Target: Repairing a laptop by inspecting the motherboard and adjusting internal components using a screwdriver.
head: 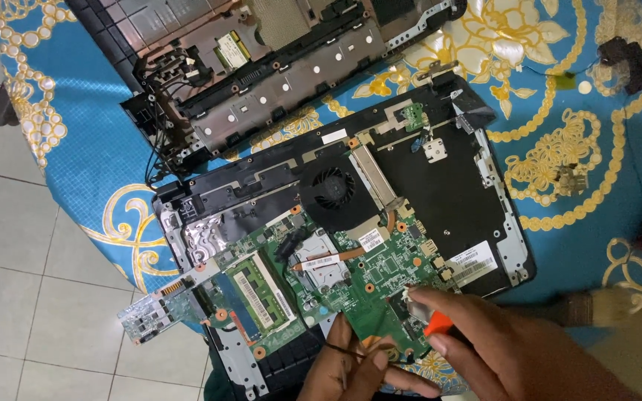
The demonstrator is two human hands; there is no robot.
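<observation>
Much dismantled already, to judge from the layout. Lying open on the table (76, 111), under a blue cloth with gold flowers: a black laptop base (447, 186), with the upper cover (261, 74) taken off and set apart behind it, inner side up. Exposed in the base: the green motherboard (365, 286), with the round black fan (332, 189), the copper heat pipe (336, 256) and a memory module (258, 289) all mounted on it. Hanging past the left edge of the base: a small daughter board (146, 315). Scattered on the cloth to the right: a few small loose parts (570, 178).

Working at the near corner of the motherboard with both hands. Right hand (499, 349): closed around an orange-handled tool (436, 324), with the tip toward the board edge. Left hand (351, 367): just beside it, fingers curled close together, crossed by a thin black wire (351, 349); cannot tell whether truly pinched or only touched.

Judged as somewhere in the middle: casing separated, board uncovered, but board not yet lifted out, and fan, heat pipe and memory not yet removed.
</observation>
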